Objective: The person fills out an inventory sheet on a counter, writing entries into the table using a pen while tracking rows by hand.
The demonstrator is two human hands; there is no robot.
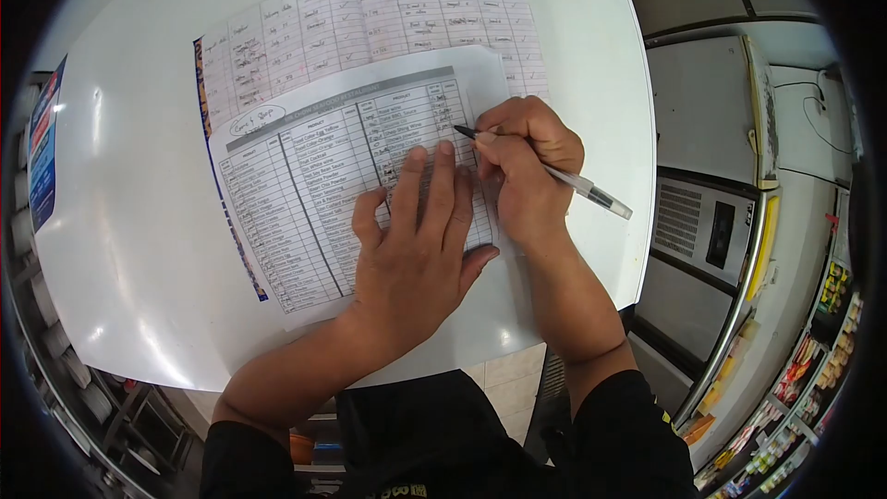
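Observation:
A printed product list (pixel 323 212) with ruled columns and handwritten marks lies on the white table. My left hand (pixel 411 240) rests flat on it, fingers spread, covering part of its middle and right columns. Between the fingers of my right hand (pixel 531 166) is a clear-barrelled pen (pixel 591 192) with a dark tip. The tip is over the right-hand edge of the list, near the top rows; whether it touches the paper I cannot tell. Beneath the list lies an open ruled notebook (pixel 416 14) filled with handwritten columns and ticks.
The glossy white table (pixel 139 222) fills most of the view. A blue leaflet (pixel 46 148) is at its left edge. To the right stand grey steel appliances (pixel 707 111) and shelves of colourful packets (pixel 804 370). Stacked white dishes (pixel 78 370) line a rack at the lower left.

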